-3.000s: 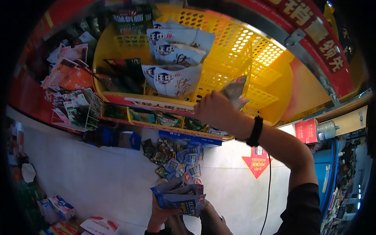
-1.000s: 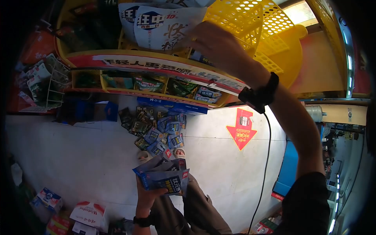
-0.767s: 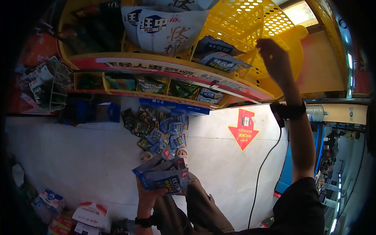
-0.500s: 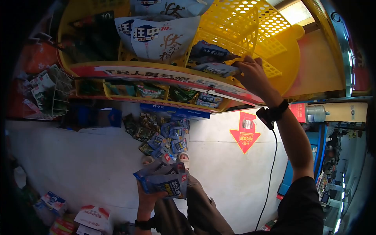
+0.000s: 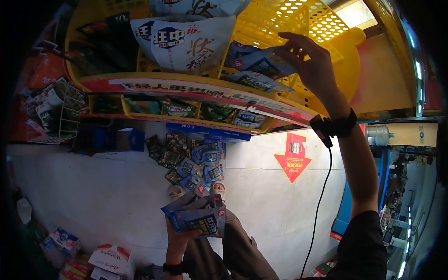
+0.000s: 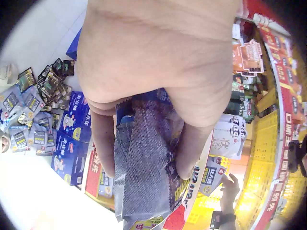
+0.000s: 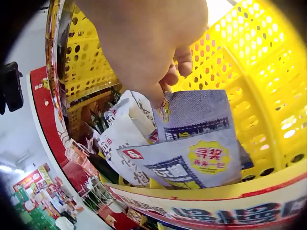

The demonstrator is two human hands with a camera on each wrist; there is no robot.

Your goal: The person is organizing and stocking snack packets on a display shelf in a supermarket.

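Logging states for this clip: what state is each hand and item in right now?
right hand: raised, pinching the held packet by its edge.
left hand: gripping the packet bundle, fanned.
lower packet: lying flat at the yellow basket front.
floor packets: loose heap.
white bags: standing upright.

White pouch [image 5: 186, 44] marked "10" in red, dark pouch [image 5: 112, 35] also "10", yellow badge on grey-blue packet [image 7: 192, 115] (characters blurred).

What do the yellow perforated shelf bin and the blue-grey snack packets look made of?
Yellow perforated shelf bin: probably moulded plastic, glossy; regular holes, light glowing through its walls. Blue-grey snack packets: thin printed film, plastic or foil laminate, cannot tell which; they crease and bend where held.
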